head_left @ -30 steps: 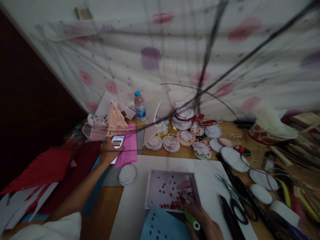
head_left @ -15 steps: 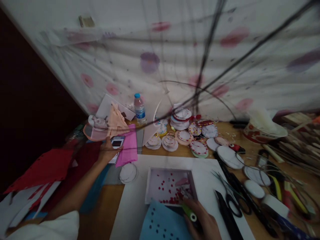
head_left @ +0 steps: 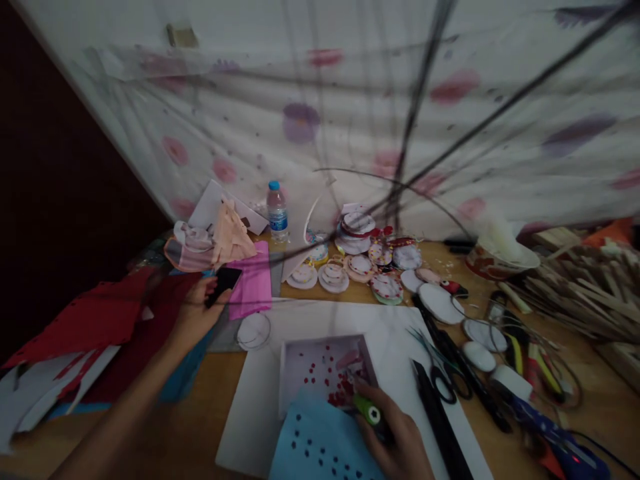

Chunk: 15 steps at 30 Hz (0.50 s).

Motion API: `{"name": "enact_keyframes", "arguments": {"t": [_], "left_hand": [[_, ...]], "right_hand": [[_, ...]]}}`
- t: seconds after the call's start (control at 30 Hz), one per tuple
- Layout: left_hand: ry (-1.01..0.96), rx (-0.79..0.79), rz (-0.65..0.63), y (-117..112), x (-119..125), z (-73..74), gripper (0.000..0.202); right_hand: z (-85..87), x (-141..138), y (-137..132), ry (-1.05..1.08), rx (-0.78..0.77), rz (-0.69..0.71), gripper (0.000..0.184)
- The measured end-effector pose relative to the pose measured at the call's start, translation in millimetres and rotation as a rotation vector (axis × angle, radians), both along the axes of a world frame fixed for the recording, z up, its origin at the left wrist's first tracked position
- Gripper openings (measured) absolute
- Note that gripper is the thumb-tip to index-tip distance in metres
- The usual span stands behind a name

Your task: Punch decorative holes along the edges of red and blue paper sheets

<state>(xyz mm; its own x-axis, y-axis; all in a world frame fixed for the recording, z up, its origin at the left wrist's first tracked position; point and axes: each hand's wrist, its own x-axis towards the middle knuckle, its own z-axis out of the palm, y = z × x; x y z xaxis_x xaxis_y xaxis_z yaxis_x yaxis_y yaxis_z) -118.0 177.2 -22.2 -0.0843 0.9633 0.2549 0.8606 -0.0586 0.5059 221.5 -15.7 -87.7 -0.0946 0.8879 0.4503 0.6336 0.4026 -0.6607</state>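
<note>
My left hand (head_left: 200,307) is closed around a dark-screened phone (head_left: 226,281) beside pink felt (head_left: 251,283). My right hand (head_left: 395,430) grips a green-and-black craft punch (head_left: 369,409) with a flower mark on it. The punch meets the edge of a light blue sheet (head_left: 313,427) dotted with rows of small flower-shaped holes. Just beyond the sheet is a shallow white box (head_left: 285,373), with small red cut-outs (head_left: 343,388) gathered near the punch. The punch's jaws are hard to make out.
Behind the white board (head_left: 240,413) stand several small decorated hats (head_left: 334,275) and a water bottle (head_left: 277,213). To the right lie scissors (head_left: 443,383), a black cutter (head_left: 440,423), a glue gun (head_left: 555,433) and wood strips (head_left: 590,280). Red sheets (head_left: 95,320) lie at left.
The phone's screen has gone from lit to dark, and my left hand now wraps around it. My right hand still holds the punch at the blue sheet. The view has shifted slightly.
</note>
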Motion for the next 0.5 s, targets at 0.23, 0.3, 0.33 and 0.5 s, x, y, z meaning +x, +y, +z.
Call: {"name": "enact_keyframes", "arguments": {"t": [0.23, 0.3, 0.33, 0.5], "left_hand": [[-0.488, -0.435, -0.333, -152, 64, 14.4, 0.027], [-0.624, -0.574, -0.355, -172, 79, 13.1, 0.042], [-0.676, -0.640, -0.341, -178, 85, 12.2, 0.040], [-0.723, -0.681, -0.135, -186, 104, 15.0, 0.024]], "right_hand": [[32.5, -10, -9, -0.015, 0.039, -0.027, 0.032], [48.9, -9, -4, -0.016, 0.053, -0.024, 0.030], [56.7, -8, 0, -0.023, 0.067, -0.020, 0.030], [82.5, 0, 16, -0.001, 0.024, -0.100, 0.025]]}}
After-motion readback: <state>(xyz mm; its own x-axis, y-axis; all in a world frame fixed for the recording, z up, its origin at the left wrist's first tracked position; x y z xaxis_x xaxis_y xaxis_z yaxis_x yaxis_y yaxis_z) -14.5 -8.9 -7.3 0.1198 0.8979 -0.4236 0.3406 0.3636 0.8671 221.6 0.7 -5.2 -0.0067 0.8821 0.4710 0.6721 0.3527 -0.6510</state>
